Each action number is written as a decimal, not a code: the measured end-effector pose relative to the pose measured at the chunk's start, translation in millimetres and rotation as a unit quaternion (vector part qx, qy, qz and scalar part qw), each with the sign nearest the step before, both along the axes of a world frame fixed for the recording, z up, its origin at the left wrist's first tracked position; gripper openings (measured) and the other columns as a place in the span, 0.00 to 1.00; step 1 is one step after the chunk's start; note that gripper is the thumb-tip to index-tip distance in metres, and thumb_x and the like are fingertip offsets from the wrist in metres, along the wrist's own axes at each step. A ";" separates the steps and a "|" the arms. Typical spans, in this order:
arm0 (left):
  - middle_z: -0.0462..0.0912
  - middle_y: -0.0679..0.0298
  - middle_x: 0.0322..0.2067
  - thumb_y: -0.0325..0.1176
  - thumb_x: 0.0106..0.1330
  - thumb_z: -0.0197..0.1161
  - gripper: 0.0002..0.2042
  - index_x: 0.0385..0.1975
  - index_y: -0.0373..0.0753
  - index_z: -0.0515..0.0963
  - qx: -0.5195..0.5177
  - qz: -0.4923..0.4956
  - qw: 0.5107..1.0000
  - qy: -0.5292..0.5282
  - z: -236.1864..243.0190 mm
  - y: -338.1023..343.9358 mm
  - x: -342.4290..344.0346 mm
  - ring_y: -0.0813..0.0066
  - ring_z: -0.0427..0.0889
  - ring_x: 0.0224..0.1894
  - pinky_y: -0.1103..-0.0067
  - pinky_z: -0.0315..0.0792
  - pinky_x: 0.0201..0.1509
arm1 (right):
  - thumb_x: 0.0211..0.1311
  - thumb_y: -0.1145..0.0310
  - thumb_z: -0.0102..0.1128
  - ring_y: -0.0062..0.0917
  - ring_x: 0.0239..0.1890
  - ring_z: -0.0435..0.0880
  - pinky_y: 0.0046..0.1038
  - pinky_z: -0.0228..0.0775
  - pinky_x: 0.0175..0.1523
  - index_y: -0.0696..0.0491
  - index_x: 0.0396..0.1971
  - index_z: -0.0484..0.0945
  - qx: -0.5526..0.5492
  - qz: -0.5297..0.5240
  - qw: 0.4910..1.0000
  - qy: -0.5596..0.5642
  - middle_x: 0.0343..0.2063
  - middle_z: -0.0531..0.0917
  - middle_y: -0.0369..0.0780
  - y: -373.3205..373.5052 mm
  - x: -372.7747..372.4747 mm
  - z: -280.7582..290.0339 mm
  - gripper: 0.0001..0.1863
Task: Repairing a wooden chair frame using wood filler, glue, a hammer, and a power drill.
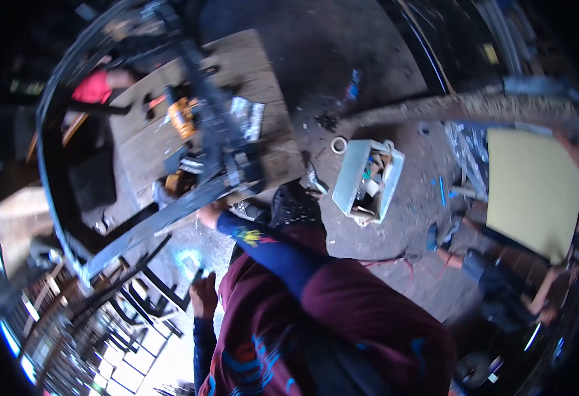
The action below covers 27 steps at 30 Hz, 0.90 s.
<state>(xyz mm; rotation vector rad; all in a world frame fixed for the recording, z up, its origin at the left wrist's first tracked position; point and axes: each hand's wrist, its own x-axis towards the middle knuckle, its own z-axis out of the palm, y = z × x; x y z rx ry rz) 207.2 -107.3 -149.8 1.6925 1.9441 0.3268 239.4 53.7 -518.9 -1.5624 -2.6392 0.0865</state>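
Observation:
A large dark frame [151,221] with a curved side stands in front of me, partly over a wooden tabletop [276,99]. My right hand [210,212], below a dark blue arm sleeve with a yellow and red design, is closed on the frame's near bar; some fingers are hidden. Lower left, my left hand [204,297] is closed around a small dark thing that I cannot make out. Beside it a bright bluish glow lights the floor. On the tabletop lie an orange-yellow power tool [181,117] and silvery packets [246,117].
An open pale box [345,181] of odds and ends stands right of the table, beside a tape roll [339,145]. At right, a person [500,290] is next to a cream panel [533,191]. Red shorts [93,87] show another person upper left. Dark frames [148,297] stand lower left.

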 end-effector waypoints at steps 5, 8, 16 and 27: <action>0.76 0.51 0.15 0.41 0.70 0.62 0.18 0.19 0.35 0.78 -0.194 0.059 0.978 0.043 17.3 -101.1 -40.6 0.57 0.76 0.15 0.63 0.66 0.23 | 0.72 0.58 0.43 0.38 0.70 0.65 0.49 0.54 0.73 0.49 0.66 0.70 -0.154 0.139 0.977 0.056 0.70 0.68 0.40 -13.5 -68.4 177.8 0.26; 0.81 0.63 0.16 0.38 0.71 0.62 0.13 0.33 0.35 0.86 -0.209 0.116 0.968 -0.072 17.4 -61.5 -53.3 0.77 0.79 0.16 0.75 0.71 0.20 | 0.70 0.59 0.44 0.42 0.70 0.65 0.51 0.54 0.72 0.49 0.68 0.67 -0.234 -0.045 0.943 0.234 0.69 0.67 0.44 -0.2 -53.6 127.7 0.28; 0.89 0.58 0.28 0.25 0.64 0.59 0.09 0.32 0.33 0.87 -0.155 0.247 0.934 -0.206 27.0 -19.8 -17.6 0.73 0.88 0.28 0.79 0.82 0.33 | 0.52 0.58 0.65 0.49 0.54 0.78 0.51 0.68 0.58 0.58 0.53 0.74 -0.167 0.099 0.919 0.344 0.52 0.77 0.57 -17.5 8.4 132.4 0.29; 0.88 0.56 0.24 0.30 0.67 0.56 0.13 0.35 0.25 0.83 -0.152 0.508 0.789 -0.311 -11.9 -143.6 40.4 0.73 0.87 0.27 0.80 0.79 0.32 | 0.54 0.54 0.61 0.46 0.53 0.73 0.55 0.66 0.51 0.53 0.40 0.78 0.018 0.184 0.972 0.143 0.42 0.79 0.47 -16.2 16.0 190.9 0.20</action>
